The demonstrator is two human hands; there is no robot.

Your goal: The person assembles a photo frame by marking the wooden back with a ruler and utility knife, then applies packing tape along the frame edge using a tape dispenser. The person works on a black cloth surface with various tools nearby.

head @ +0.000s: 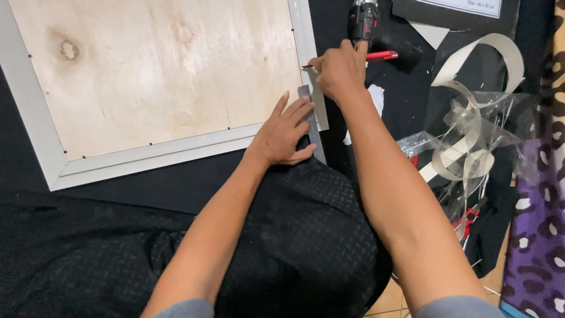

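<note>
A plywood backing board [153, 70] lies face down inside a white picture frame [147, 156] on black cloth. My left hand [285, 132] rests flat on the frame's lower right corner, fingers apart, pressing a grey metal ruler [306, 97] against the frame's right rail. My right hand [339, 70] is closed around a small pointed tool [308, 67], its tip at the rail just above the ruler. What kind of tool it is cannot be told.
A red and black cordless drill [371, 29] lies just beyond my right hand. Curled white strips [471, 106] and crumpled clear plastic wrap [471, 147] sit to the right, with red-handled pliers [468, 218] below them. My black-clothed knee [294, 235] fills the foreground. A patterned purple cloth [538, 212] lies at far right.
</note>
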